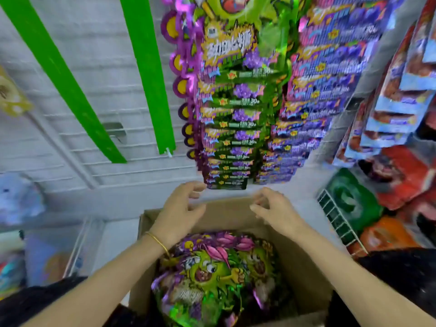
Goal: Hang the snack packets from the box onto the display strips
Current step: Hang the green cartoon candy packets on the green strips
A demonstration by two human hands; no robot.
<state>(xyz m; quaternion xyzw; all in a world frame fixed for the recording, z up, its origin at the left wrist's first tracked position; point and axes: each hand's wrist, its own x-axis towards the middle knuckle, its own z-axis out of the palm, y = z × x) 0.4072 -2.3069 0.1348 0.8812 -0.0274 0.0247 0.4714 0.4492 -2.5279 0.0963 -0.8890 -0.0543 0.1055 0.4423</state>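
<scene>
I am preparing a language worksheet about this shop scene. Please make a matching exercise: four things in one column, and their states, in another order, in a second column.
A. cardboard box
B. green strips
C. hanging packet column
D. left hand

1. holds nothing, fingers loosely curled
2. bare, nothing hung
3. tightly filled, overlapping
4. contains snack packets

Pairs: A-4, B-2, C-3, D-1

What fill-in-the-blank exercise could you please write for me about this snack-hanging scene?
1. The snack packets waiting to be hung lie in a ____ box.
2. The two bare display strips on the wire wall are coloured ____.
3. The gold bracelet sits on the person's ____ wrist.

Missing words: cardboard; green; left.
</scene>
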